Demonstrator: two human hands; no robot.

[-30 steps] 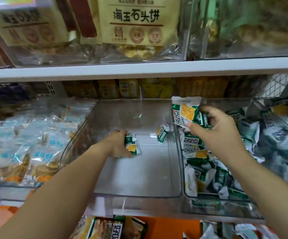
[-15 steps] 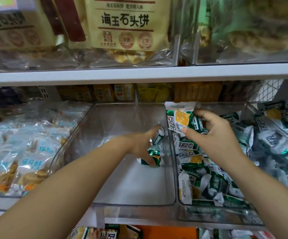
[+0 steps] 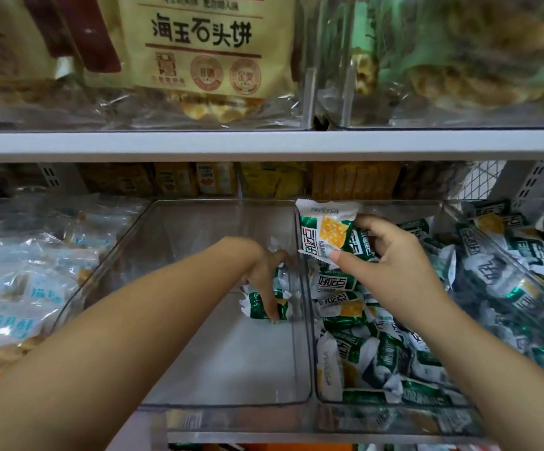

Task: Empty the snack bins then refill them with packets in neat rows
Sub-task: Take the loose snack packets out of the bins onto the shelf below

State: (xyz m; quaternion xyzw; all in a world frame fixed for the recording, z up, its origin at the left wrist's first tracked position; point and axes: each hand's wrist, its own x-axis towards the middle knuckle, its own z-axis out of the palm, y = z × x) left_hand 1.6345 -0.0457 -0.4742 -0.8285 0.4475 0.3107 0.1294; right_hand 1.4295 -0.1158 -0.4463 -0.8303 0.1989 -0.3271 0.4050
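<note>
A clear plastic bin [image 3: 218, 379] sits in the middle of the shelf, nearly bare. My left hand [image 3: 265, 271] reaches into its far right corner, fingers pointing down onto two green-and-white snack packets [image 3: 264, 302] against the right wall. The bin to the right [image 3: 394, 406] is heaped with the same packets. Above it my right hand [image 3: 391, 255] holds a small bunch of packets [image 3: 327, 231], thumb and fingers pinching them upright over the divider.
A third bin [image 3: 508, 255] of green packets stands at far right. On the left lie blue-and-white packets [image 3: 29, 288]. The upper shelf board [image 3: 264, 144] runs overhead with large biscuit bags [image 3: 205, 53]. Yellow boxes [image 3: 355, 180] line the back.
My left hand carried its packet from the bin's middle to the right wall and set it down by the packet there. My right hand kept its bunch almost still.
</note>
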